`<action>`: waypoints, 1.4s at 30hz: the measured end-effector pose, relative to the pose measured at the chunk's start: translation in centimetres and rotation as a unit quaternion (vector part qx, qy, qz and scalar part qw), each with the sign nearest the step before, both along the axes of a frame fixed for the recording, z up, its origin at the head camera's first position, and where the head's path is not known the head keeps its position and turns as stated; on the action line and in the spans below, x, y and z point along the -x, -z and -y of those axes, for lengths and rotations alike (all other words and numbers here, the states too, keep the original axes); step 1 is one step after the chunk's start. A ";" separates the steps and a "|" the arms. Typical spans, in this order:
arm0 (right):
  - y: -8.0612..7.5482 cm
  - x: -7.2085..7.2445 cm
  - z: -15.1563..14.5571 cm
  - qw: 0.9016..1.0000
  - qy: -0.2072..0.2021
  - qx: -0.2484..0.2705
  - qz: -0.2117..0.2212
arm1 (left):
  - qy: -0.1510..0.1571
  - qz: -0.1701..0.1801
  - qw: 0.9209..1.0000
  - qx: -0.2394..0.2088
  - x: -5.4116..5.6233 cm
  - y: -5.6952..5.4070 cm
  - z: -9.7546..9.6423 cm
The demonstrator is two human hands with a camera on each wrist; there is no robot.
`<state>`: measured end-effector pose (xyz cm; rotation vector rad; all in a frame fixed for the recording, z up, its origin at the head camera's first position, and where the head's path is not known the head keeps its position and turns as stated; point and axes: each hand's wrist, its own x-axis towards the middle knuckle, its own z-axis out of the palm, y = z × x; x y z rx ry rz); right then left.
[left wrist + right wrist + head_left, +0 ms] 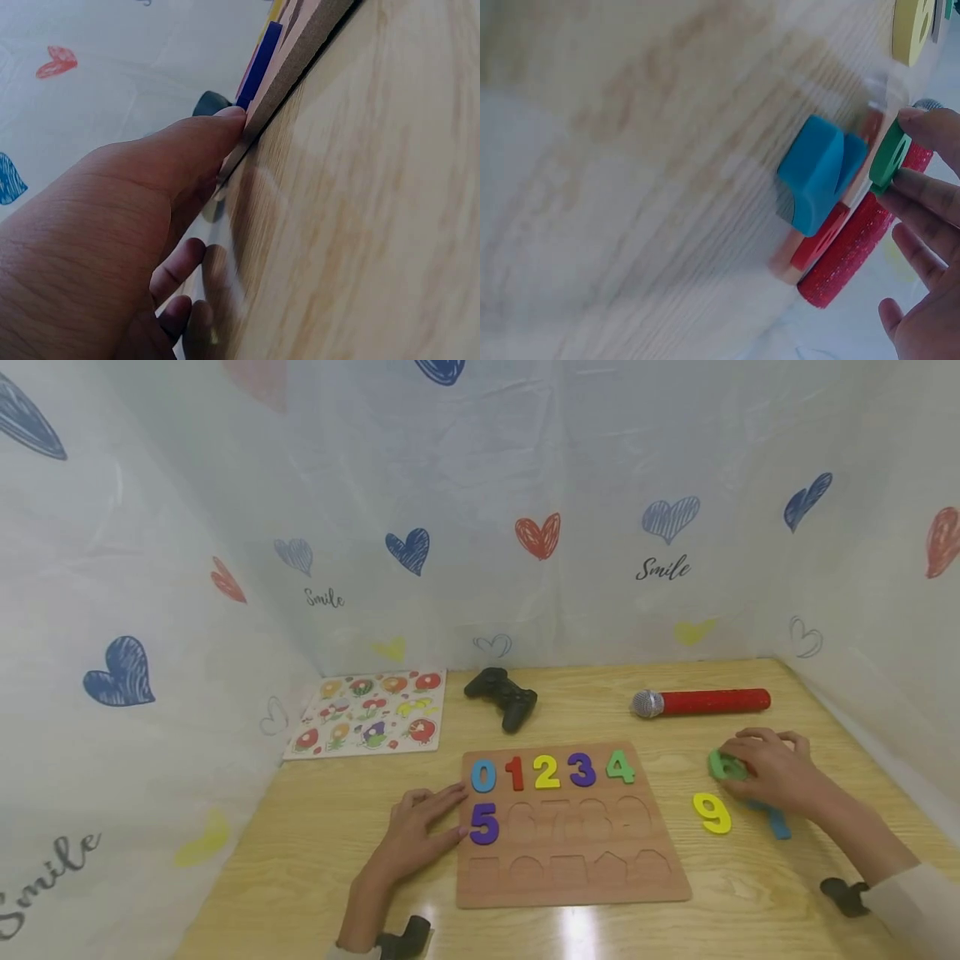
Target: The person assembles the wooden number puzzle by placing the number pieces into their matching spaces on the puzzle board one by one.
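A wooden number board [570, 881] lies on the table, with 0 to 4 along its top row and a purple 5 [484, 824] starting the second. My left hand [415, 835] rests at the board's left edge, fingers extended, its thumb [225, 124] right beside the 5. To the right of the board, my right hand [772, 772] pinches a green number 6 [724, 766] between thumb and fingertips [904, 180]. Below that hand lies a blue number 7 [815, 176], with a red piece [821, 240] behind it. A yellow 9 [712, 813] lies between the board and that hand.
A red microphone [712, 702] lies at the back right. A black game controller [502, 697] sits behind the board, and a fruit picture board [371, 714] is at the back left. White curtains with printed hearts [408, 552] enclose the table [330, 827].
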<state>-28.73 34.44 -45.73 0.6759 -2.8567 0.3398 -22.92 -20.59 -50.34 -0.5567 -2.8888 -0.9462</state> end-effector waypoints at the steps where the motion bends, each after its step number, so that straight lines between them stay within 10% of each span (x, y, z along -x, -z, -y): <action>1: 0.0 -0.2 0.1 1.000 0.003 -0.001 0.000 | 0.000 -0.001 1.000 0.000 0.0 0.1 0.0; 42: -1.2 -4.7 6.4 0.994 -0.058 0.038 -0.084 | 0.000 -0.004 1.000 0.004 0.0 0.3 0.2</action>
